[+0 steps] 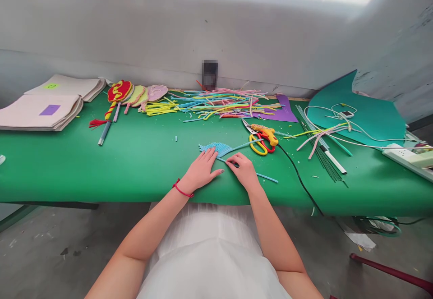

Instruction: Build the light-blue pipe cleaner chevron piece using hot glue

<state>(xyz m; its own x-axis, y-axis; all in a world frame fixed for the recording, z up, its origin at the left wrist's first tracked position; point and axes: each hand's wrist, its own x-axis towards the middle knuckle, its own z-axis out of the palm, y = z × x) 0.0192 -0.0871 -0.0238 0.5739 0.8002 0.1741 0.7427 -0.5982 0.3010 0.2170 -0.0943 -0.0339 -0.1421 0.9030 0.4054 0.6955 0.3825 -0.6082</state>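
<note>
A light-blue fan-shaped piece made of pipe cleaners (221, 148) lies on the green table (145, 159). Flat on its lower left part rests my left hand (203, 168), fingers stretched out and thumb pointing right. Beside it, my right hand (244, 170) pinches a blue pipe cleaner (267, 178) that runs along the piece's lower edge and sticks out to the right. From the piece's right side another blue strip reaches up toward the scissors (257, 145), which have yellow and red handles. A yellow glue gun (265, 133) lies across them. My right fingertips partly hide the strip.
A heap of coloured pipe cleaners (223, 105) spreads along the back. Finished fan shapes (119, 92) and paper stacks (40, 112) lie left. On the right are thin green wires (326, 166), teal sheet (372, 114), white cable and power strip (406, 159). A black cord (299, 179) crosses the front edge.
</note>
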